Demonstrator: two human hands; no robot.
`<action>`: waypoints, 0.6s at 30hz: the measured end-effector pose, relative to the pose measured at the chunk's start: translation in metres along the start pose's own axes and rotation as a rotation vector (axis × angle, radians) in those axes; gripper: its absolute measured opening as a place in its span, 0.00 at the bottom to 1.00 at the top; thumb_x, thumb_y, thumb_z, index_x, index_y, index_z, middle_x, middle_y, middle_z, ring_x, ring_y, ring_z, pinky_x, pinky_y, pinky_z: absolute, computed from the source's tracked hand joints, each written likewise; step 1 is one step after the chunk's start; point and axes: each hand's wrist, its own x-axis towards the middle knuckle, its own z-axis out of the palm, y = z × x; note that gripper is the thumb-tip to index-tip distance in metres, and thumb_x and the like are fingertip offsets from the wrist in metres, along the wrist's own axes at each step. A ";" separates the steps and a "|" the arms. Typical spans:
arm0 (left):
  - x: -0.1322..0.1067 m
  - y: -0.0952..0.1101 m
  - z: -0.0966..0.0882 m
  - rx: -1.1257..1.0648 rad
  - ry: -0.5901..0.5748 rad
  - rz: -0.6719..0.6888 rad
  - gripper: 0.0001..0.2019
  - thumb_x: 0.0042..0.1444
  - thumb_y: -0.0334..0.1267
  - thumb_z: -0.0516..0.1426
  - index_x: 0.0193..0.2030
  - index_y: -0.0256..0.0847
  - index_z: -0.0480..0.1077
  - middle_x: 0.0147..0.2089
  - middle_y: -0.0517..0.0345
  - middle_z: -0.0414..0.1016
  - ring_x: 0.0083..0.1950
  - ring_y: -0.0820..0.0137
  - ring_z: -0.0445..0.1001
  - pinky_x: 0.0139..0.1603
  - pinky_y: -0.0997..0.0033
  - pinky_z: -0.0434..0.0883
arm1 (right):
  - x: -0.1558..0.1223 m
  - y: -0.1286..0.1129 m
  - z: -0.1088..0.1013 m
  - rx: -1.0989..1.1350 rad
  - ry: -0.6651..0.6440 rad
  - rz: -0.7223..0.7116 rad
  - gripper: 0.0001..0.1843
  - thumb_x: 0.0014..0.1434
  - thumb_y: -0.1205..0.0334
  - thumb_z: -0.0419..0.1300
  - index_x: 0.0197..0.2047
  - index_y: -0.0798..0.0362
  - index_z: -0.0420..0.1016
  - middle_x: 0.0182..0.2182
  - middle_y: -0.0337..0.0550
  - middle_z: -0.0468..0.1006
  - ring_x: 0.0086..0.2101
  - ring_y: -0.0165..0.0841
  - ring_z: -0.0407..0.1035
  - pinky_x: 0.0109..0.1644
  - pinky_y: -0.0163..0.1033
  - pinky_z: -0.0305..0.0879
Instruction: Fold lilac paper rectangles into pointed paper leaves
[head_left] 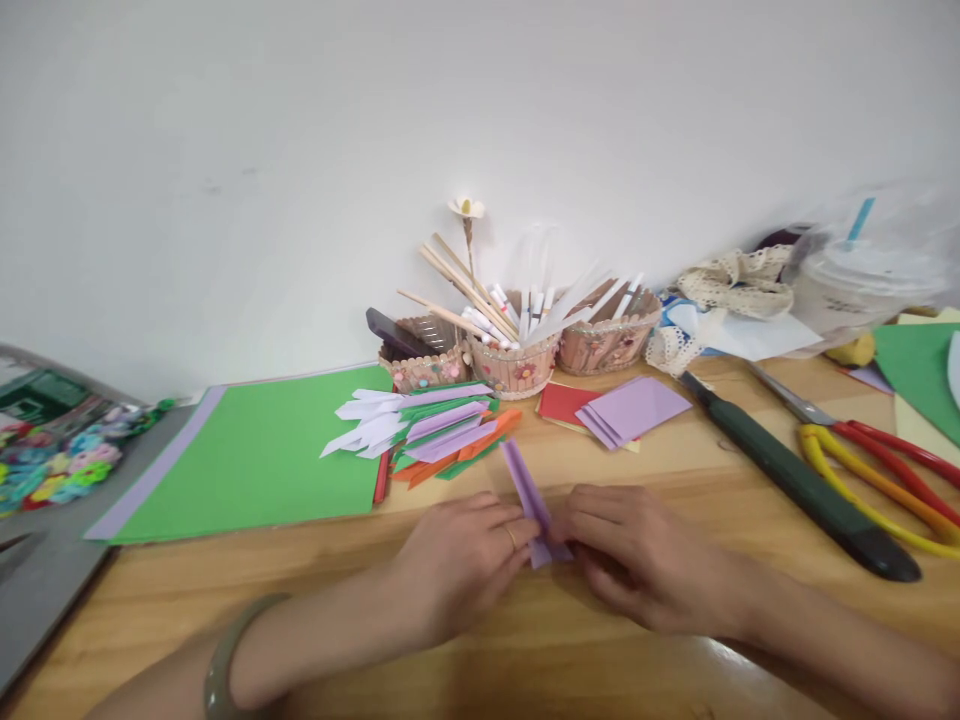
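Bangle (244, 650) foremost, worn on the left. Left hand (472, 550) and right hand (641, 550) both pinch the purple strip (523, 485), its tip near the paper pile (450, 430) on the table (420, 680). Judged risk: uneven finger pressure could skew the fold; opposed pulling could tear it.

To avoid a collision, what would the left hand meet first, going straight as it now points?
The left hand would first meet the folded purple paper it touches, then probably the right hand.
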 end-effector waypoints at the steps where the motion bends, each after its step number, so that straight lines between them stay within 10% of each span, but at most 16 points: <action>1: 0.001 -0.003 0.000 -0.058 -0.008 -0.018 0.12 0.65 0.32 0.47 0.43 0.38 0.72 0.39 0.56 0.78 0.40 0.68 0.74 0.43 0.68 0.72 | 0.000 0.001 0.000 -0.005 -0.002 0.000 0.12 0.57 0.73 0.49 0.41 0.55 0.70 0.32 0.44 0.74 0.31 0.31 0.65 0.34 0.35 0.60; 12: 0.000 -0.007 0.004 0.122 0.003 -0.155 0.07 0.62 0.34 0.52 0.39 0.41 0.73 0.43 0.54 0.71 0.43 0.65 0.70 0.39 0.67 0.71 | -0.004 0.010 0.007 -0.477 0.063 -0.097 0.15 0.65 0.67 0.49 0.27 0.54 0.68 0.26 0.41 0.70 0.29 0.33 0.57 0.31 0.41 0.51; 18: 0.000 -0.009 0.012 0.237 0.099 0.121 0.14 0.67 0.32 0.47 0.38 0.39 0.72 0.36 0.59 0.75 0.42 0.70 0.70 0.43 0.70 0.71 | -0.003 0.009 0.001 -0.459 0.012 -0.077 0.13 0.65 0.67 0.48 0.32 0.54 0.71 0.29 0.43 0.71 0.31 0.34 0.59 0.33 0.41 0.52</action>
